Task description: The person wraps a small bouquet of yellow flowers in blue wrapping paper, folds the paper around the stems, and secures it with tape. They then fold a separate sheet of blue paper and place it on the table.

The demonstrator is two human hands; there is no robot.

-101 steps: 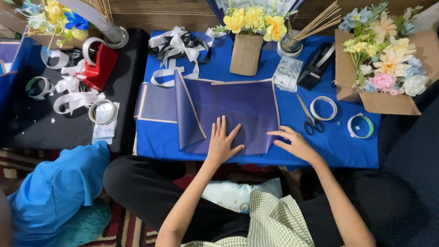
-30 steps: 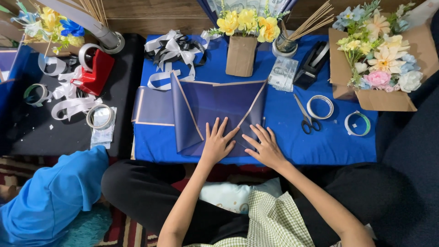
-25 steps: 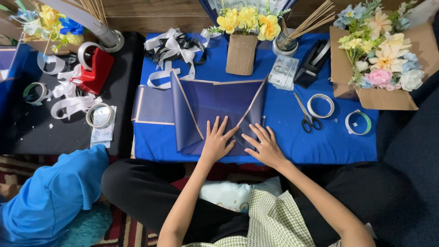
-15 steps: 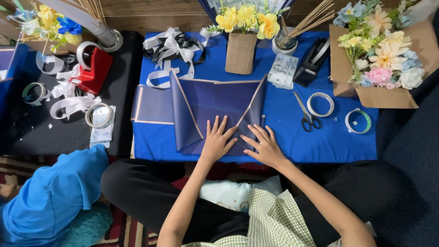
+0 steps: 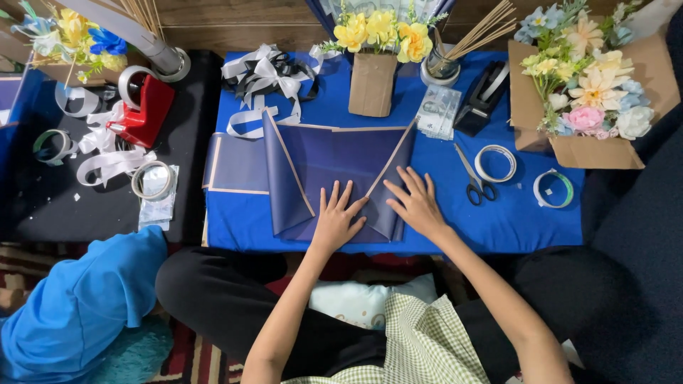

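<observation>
At the table's near edge, we press our left hand [image 5: 338, 220] and right hand [image 5: 416, 206] flat, fingers spread, gripping nothing, on folded navy wrapping paper [image 5: 320, 171]. Just right lie scissors [image 5: 473, 181] and tape rolls [image 5: 496, 163]; yellow flowers [image 5: 375, 32] stand at the far edge.

— What is the navy wrapping sheet [image 5: 334, 167] made of?
— Matt paper, smooth, tan-edged, on a blue cloth-covered tabletop [image 5: 498, 227].
— And the rest?
— Satin ribbons [image 5: 267, 75], shiny; brown kraft paper wrap [image 5: 371, 84]; glossy red plastic tape dispenser [image 5: 146, 110]; metal-bladed scissors [image 5: 473, 181].
</observation>
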